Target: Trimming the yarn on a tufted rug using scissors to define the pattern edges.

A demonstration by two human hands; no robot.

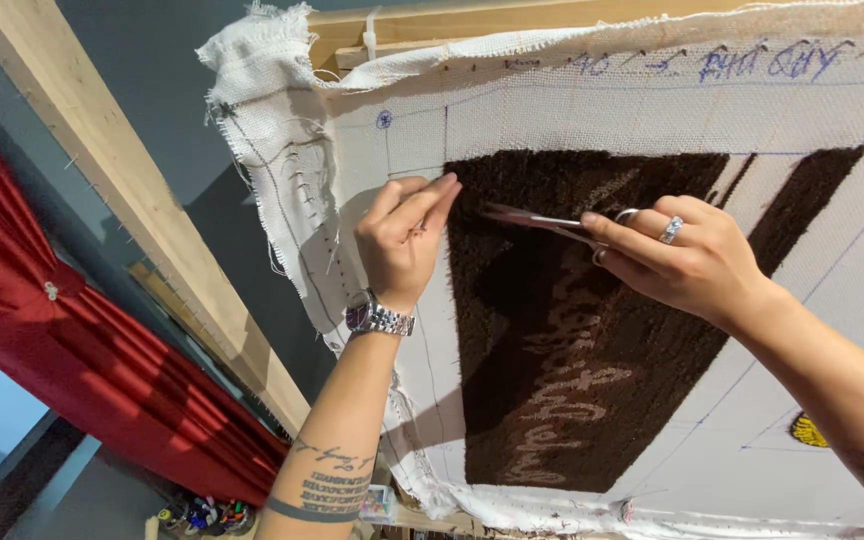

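In the head view, the right hand (692, 262) has its grip clamped on scissors (542, 220) whose blades lie on the brown pile (572, 330) of a white cloth (402, 130) stretched on a wood frame (102, 170), while the left hand (402, 240), fingers pinched together, touches the pile's left edge.

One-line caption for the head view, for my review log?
Right hand works scissors along brown tufted pile while left hand pinches its edge on the framed white cloth.
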